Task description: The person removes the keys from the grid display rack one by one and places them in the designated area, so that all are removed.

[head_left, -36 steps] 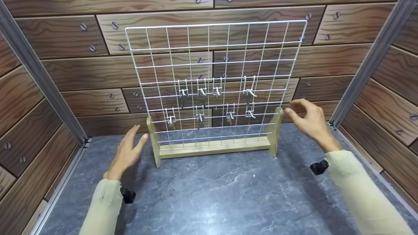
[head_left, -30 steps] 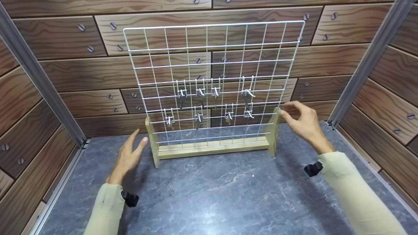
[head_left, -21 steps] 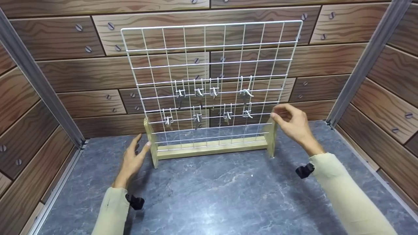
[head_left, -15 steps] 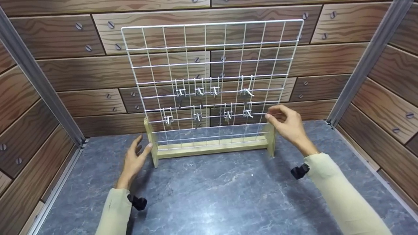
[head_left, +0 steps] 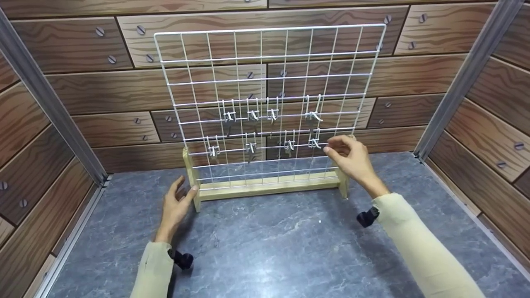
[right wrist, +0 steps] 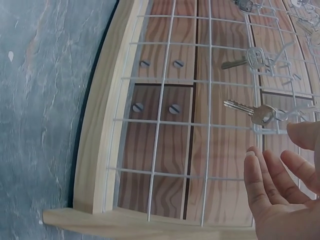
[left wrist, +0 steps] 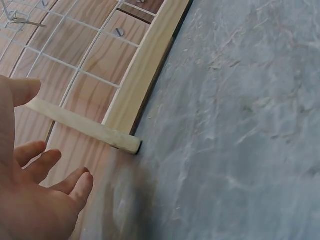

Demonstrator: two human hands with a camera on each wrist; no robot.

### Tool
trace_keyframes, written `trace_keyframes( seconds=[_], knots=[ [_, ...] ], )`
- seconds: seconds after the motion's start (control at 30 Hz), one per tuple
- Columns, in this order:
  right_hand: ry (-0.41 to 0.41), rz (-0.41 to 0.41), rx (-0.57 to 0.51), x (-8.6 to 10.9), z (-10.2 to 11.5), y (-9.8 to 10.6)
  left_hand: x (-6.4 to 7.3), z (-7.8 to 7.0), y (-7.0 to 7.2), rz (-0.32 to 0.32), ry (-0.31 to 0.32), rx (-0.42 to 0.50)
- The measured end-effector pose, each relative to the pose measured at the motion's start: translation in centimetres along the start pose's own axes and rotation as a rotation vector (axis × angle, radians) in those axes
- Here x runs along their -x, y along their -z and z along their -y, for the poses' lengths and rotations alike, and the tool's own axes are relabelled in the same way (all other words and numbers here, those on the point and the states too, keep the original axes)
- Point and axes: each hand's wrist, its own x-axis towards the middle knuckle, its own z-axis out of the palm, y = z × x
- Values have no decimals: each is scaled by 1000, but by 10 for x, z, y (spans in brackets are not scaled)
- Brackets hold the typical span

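A white wire grid (head_left: pixel 273 76) stands upright in a pale wooden base (head_left: pixel 269 188). Two rows of metal hooks hang on it, several bearing keys. My right hand (head_left: pixel 351 159) is beside the lower right hook (head_left: pixel 315 143), thumb and fingers apart with nothing between them. In the right wrist view, a key (right wrist: pixel 262 115) on a hook is just past the fingertips, and another key (right wrist: pixel 256 57) hangs beyond it. My left hand (head_left: pixel 176 209) is at the base's left leg (head_left: pixel 191 178), fingers loosely bent and holding nothing. Whether its thumb touches the leg I cannot tell.
The base stands on a grey marbled tabletop (head_left: pixel 265 244). Behind it is a wall with a wood-plank print (head_left: pixel 91 95). Metal corner posts rise at left (head_left: pixel 54 95) and right (head_left: pixel 459 87).
My right hand has moved left, from outside the right leg to near the lower right hook. My left hand has moved right and slightly down, up to the left leg. The hooks stay put.
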Motion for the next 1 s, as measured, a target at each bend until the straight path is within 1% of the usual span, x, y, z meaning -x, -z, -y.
trace_keyframes(
  seconds=[0.2,0.47,0.53,0.8,1.0],
  knots=[
    [-27,10,-32,-1,0,-7,1,5,-5,-18,12,3],
    [-53,-5,-28,-3,-2,-14,1,8,-9,-54,24,28],
    [-58,-2,-25,-4,-2,-15,2,8,-11,-50,29,40],
    [-69,18,-55,-6,2,-21,1,11,-15,-53,6,114],
    [-50,-2,-76,-8,3,-25,1,13,-17,-52,25,106]
  ],
)
